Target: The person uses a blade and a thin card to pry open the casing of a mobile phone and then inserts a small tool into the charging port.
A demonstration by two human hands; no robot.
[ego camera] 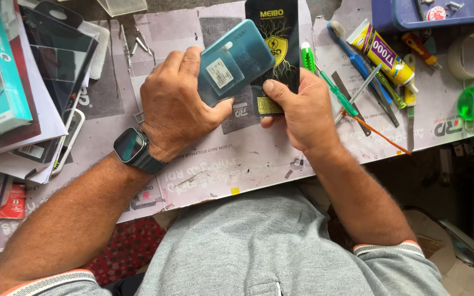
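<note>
Gripping teal phone (236,60) in left hand (176,104); right hand (297,112) pinching black packet (275,55) at 1 o'clock. Next: likely needs opening packet.

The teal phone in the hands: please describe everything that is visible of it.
The teal phone is a flat slab with rounded corners, its glossy back turned up, apparently under a clear film. A white sticker sits near the middle of the back. The phone is tilted, above the work mat. The left hand grips its lower left edge; the right hand holds a black packet behind it.
</note>
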